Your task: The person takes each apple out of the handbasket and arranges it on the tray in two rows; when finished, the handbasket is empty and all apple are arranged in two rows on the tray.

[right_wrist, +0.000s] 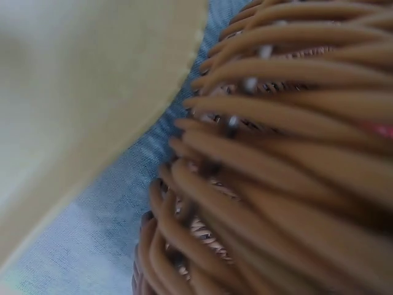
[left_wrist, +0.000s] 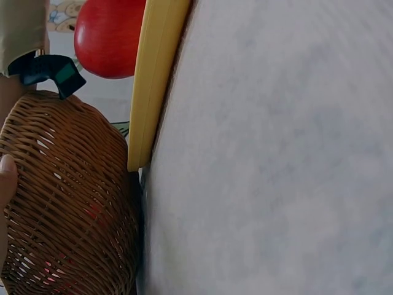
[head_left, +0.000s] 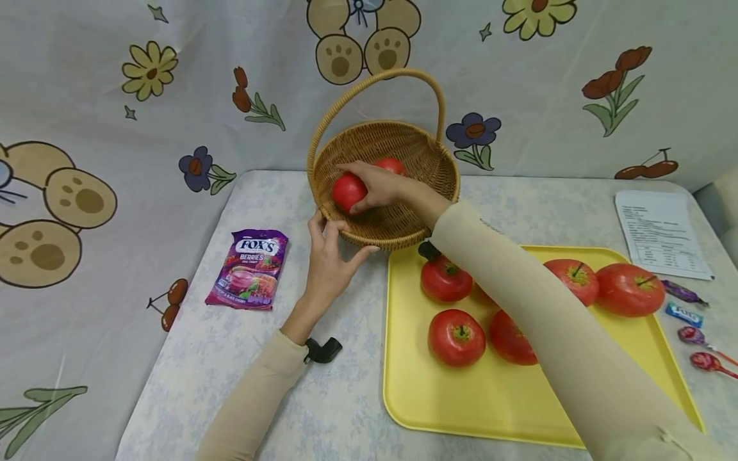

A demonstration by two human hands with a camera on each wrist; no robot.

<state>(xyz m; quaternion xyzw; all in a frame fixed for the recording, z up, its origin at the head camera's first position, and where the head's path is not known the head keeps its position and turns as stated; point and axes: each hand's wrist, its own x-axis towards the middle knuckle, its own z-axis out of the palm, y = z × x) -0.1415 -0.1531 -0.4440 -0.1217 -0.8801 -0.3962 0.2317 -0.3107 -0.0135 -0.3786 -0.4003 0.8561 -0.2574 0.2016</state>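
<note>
A wicker basket [head_left: 403, 234] with a tall handle stands at the back of the table. Inside it my right hand [head_left: 377, 187] grips a red tomato [head_left: 348, 191], and a second tomato [head_left: 392, 166] lies behind it. My left hand [head_left: 330, 250] holds the basket's near rim, thumb over the edge. The left wrist view shows the basket wall [left_wrist: 67, 203] close up with a fingertip at the left edge. In the right wrist view only blurred wicker [right_wrist: 276, 153] and a sleeve show. Several more tomatoes [head_left: 457, 337] lie on a yellow tray [head_left: 403, 397] to the right.
A purple bag of Fox's candy [head_left: 249, 269] lies left of the basket. A printed sheet [head_left: 660, 234] and several wrapped sweets and lollipops [head_left: 692, 320] sit right of the tray. A cartoon-print cloth hangs behind the table.
</note>
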